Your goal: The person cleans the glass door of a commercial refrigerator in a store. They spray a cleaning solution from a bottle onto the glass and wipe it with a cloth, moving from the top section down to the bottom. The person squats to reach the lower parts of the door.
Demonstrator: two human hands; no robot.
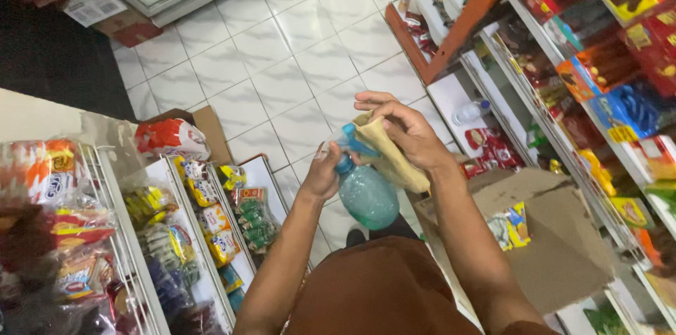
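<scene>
the left hand (322, 174) has its fingers clenched round the neck of a teal translucent plastic spray bottle (366, 195), held above the white tiled floor (282, 74); just above the bottle, the right hand (408, 132) grips a folded tan cloth (391, 159) against its blue nozzle, left of an open brown cardboard box (556, 236)

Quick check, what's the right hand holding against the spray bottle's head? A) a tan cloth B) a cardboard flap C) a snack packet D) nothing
A: the right hand grips a tan cloth over the nozzle end of the teal spray bottle, which the left hand holds by the neck.
</scene>
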